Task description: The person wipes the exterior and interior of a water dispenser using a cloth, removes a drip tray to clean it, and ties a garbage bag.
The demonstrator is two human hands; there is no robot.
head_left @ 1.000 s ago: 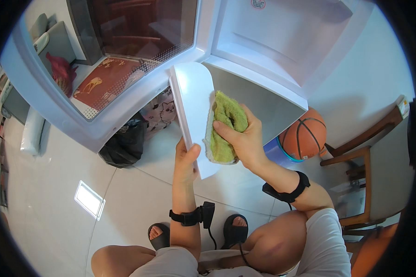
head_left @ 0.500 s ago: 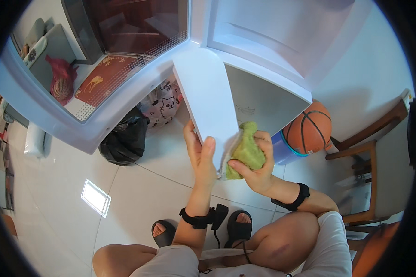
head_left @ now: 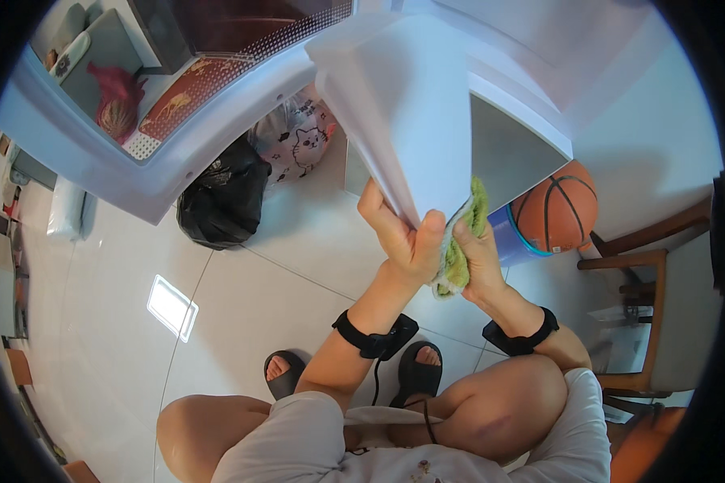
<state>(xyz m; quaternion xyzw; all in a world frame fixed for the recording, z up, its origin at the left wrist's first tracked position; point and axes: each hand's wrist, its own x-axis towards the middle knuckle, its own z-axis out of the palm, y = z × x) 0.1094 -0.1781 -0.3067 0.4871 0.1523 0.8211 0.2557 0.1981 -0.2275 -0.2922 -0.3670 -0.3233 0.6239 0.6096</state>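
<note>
My left hand (head_left: 399,235) grips a long white plastic piece (head_left: 407,113) by its lower end, fingers along the left side and thumb near the bottom edge. My right hand (head_left: 482,258) is closed on a folded green cloth with a pale edge (head_left: 457,262), held against the piece's lower right edge, thumb over the cloth. The piece points upward, away from me, in front of an open white appliance (head_left: 540,105); its glass-paneled door (head_left: 97,169) stands at the upper left.
A black bag (head_left: 221,193) and a cat-printed bag (head_left: 298,141) lie on the tiled floor. A basketball (head_left: 552,201) rests in a blue bucket (head_left: 515,245) at the right, beside a wooden chair (head_left: 652,314). My knees and sandaled feet are below.
Both hands and the white piece have shifted rightward, and the piece's top reaches higher in the view. The cloth has turned more edge-on, and the view has shifted slightly.
</note>
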